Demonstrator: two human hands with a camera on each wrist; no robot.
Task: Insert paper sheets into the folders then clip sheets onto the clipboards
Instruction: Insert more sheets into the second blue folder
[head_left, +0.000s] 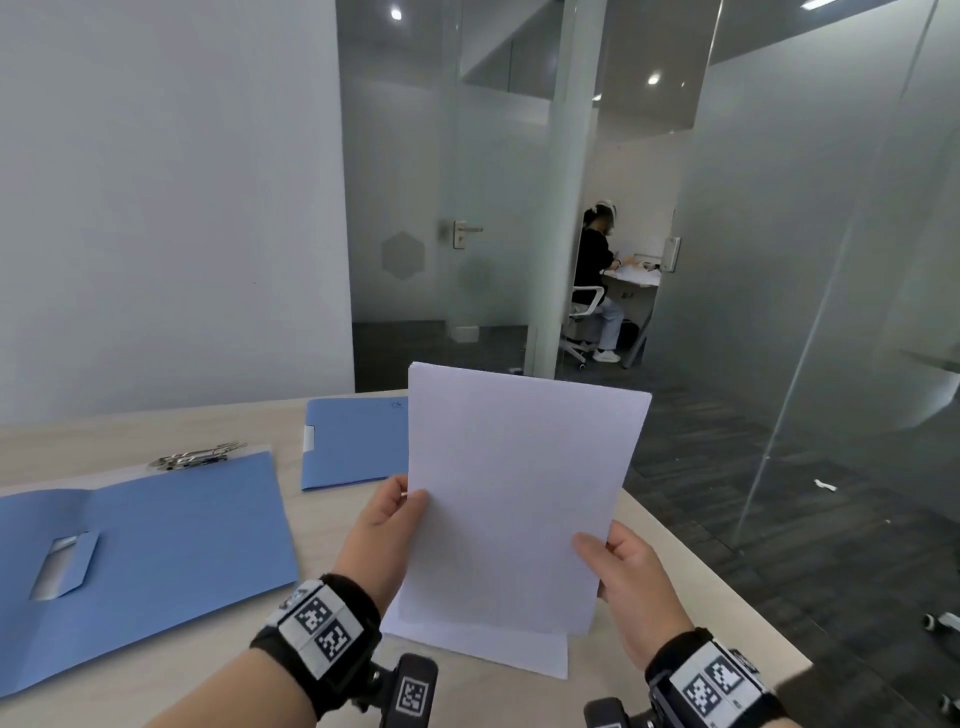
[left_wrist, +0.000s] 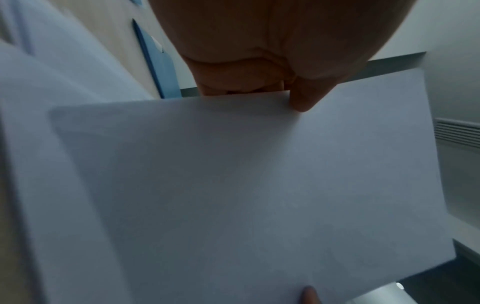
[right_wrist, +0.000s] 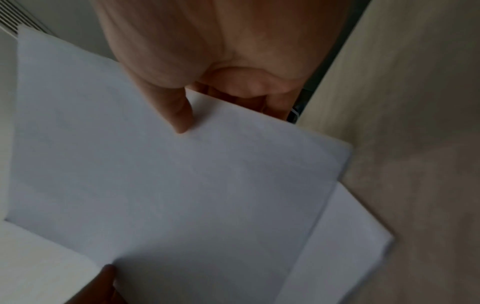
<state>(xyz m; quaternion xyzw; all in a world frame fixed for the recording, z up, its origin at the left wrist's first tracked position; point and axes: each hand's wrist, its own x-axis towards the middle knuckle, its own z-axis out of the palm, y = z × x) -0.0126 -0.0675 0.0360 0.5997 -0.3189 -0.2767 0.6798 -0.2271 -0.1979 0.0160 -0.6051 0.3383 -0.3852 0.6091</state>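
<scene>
I hold a white paper sheet (head_left: 519, 493) (left_wrist: 246, 185) (right_wrist: 168, 174) upright above the wooden table (head_left: 156, 431). My left hand (head_left: 395, 512) pinches its left edge, thumb in front (left_wrist: 302, 98). My right hand (head_left: 608, 556) pinches the right edge, thumb (right_wrist: 179, 115) on the front face. A stack of white sheets (head_left: 498, 649) (right_wrist: 345, 236) lies on the table under the held sheet. An open blue folder (head_left: 156, 561) lies at the left, with a metal clip (head_left: 195, 457) at its far edge. A shut blue folder (head_left: 353, 441) (left_wrist: 161, 67) lies behind.
The table's right edge (head_left: 727, 597) runs close beside my right hand, with dark floor beyond. Glass partitions and a door stand behind the table. A person sits at a desk (head_left: 597, 280) in the far room.
</scene>
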